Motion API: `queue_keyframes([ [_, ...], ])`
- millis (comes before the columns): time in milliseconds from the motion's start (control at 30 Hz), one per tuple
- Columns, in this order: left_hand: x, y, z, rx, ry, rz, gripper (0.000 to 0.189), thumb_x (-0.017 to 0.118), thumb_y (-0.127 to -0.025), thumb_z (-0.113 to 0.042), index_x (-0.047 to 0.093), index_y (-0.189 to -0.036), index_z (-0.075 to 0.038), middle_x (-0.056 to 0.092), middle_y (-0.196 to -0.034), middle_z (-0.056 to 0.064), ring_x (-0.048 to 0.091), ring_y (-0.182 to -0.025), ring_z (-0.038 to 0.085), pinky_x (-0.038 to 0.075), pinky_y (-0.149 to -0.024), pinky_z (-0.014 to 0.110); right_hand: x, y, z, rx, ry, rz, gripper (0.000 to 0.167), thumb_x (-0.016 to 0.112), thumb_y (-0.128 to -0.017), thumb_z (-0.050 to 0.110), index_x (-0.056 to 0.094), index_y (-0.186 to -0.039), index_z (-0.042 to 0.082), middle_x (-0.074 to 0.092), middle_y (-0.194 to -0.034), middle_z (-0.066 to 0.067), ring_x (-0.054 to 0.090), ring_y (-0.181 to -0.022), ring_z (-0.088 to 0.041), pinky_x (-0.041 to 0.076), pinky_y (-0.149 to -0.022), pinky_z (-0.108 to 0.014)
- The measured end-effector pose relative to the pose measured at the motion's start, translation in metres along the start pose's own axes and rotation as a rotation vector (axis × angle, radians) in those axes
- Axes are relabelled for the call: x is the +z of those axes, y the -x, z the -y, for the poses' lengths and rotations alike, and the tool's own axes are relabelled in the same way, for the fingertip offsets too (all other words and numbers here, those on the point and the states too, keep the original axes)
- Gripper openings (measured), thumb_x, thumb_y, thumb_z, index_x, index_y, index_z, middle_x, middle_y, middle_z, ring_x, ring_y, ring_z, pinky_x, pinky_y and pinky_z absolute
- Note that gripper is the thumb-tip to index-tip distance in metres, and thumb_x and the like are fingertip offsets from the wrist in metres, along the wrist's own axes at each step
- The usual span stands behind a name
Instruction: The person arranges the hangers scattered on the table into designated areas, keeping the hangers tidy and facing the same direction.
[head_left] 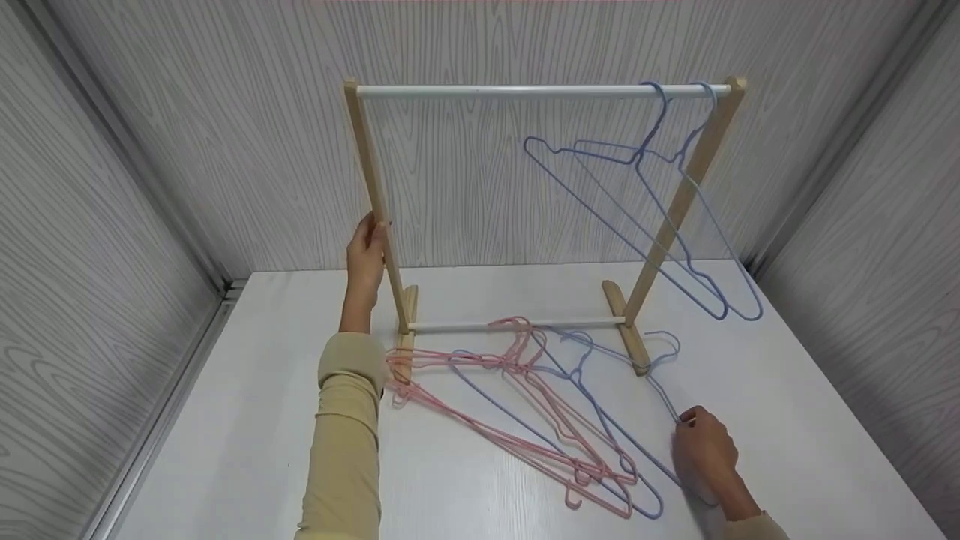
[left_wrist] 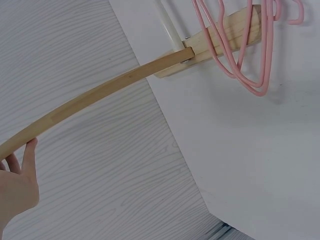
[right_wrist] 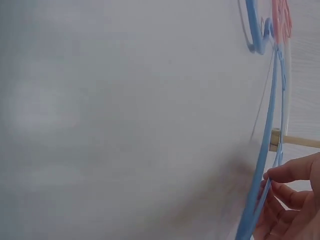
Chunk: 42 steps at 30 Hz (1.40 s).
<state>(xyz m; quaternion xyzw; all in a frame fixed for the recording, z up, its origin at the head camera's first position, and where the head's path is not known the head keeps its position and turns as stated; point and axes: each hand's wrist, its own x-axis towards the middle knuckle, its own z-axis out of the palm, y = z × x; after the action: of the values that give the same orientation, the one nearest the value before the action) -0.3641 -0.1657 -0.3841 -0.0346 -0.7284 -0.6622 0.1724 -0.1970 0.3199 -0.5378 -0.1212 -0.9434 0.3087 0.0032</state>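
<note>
My left hand (head_left: 365, 259) holds the left wooden post (head_left: 367, 157) of a small clothes rack, its thumb at the post in the left wrist view. Low over the table at the right, my right hand (head_left: 706, 446) pinches one arm of a blue hanger (right_wrist: 265, 150) between thumb and fingers. That hanger's hook end reaches toward the rack's right foot (head_left: 636, 349). Two blue hangers (head_left: 651, 139) hang from the right part of the white top rod (head_left: 495, 91). Several pink hangers (head_left: 517, 367) lie overlapping in front of the rack, with another blue hanger (head_left: 576, 373) among them.
The rack stands toward the back of a white table (head_left: 247, 442). A white lower rod (head_left: 450, 326) joins its two wooden feet. Grey wood-grain panels (head_left: 480, 180) close off the back and both sides.
</note>
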Motion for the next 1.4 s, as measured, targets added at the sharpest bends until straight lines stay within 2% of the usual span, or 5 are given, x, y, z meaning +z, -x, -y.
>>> queue_keyframes([
  [367,-0.002,0.012,-0.023,-0.032,0.063,0.024,0.051,0.039,-0.101,-0.022,0.023,-0.144,0.0,0.033,-0.141,0.018,0.034,-0.126,0.03,0.035,-0.098,0.044,-0.005,-0.004,-0.013,0.112,-0.342,-0.026,0.033,0.047,-0.094,0.013,0.052,-0.119,-0.008,0.055,-0.104,-0.025,0.055,-0.079,-0.024,0.045,-0.059,-0.026],
  [600,0.0,0.015,-0.029,-0.048,0.045,0.029,0.05,0.037,-0.101,-0.02,0.021,-0.144,0.001,0.03,-0.143,0.019,0.033,-0.127,0.03,0.034,-0.098,0.044,-0.011,-0.001,-0.016,0.155,-0.409,-0.08,0.036,0.051,-0.094,0.018,0.054,-0.123,-0.004,0.059,-0.103,-0.018,0.054,-0.082,-0.02,0.044,-0.061,-0.023],
  [933,-0.001,0.0,-0.003,-0.028,0.032,0.021,0.054,0.039,-0.099,-0.031,0.025,-0.145,-0.007,0.034,-0.141,0.013,0.035,-0.126,0.025,0.037,-0.097,0.039,-0.022,0.002,-0.016,0.176,-0.513,-0.2,0.032,0.057,-0.092,0.018,0.061,-0.118,-0.001,0.061,-0.097,-0.011,0.051,-0.079,-0.021,0.044,-0.057,-0.023],
  [1200,0.0,0.014,-0.03,-0.065,0.048,0.027,0.051,0.037,-0.101,-0.021,0.021,-0.145,-0.002,0.03,-0.143,0.017,0.033,-0.127,0.029,0.033,-0.099,0.042,-0.027,-0.003,-0.027,0.266,-0.571,-0.208,0.036,0.065,-0.086,0.032,0.067,-0.113,0.008,0.064,-0.088,0.004,0.051,-0.082,-0.019,0.046,-0.059,-0.03],
  [1400,0.001,0.017,-0.032,-0.046,0.052,0.025,0.05,0.038,-0.101,-0.02,0.023,-0.144,-0.001,0.033,-0.141,0.017,0.035,-0.125,0.03,0.034,-0.098,0.044,-0.034,0.0,-0.029,0.296,-0.598,-0.208,0.036,0.066,-0.085,0.032,0.067,-0.113,0.009,0.062,-0.084,0.01,0.05,-0.078,-0.017,0.047,-0.06,-0.026],
])
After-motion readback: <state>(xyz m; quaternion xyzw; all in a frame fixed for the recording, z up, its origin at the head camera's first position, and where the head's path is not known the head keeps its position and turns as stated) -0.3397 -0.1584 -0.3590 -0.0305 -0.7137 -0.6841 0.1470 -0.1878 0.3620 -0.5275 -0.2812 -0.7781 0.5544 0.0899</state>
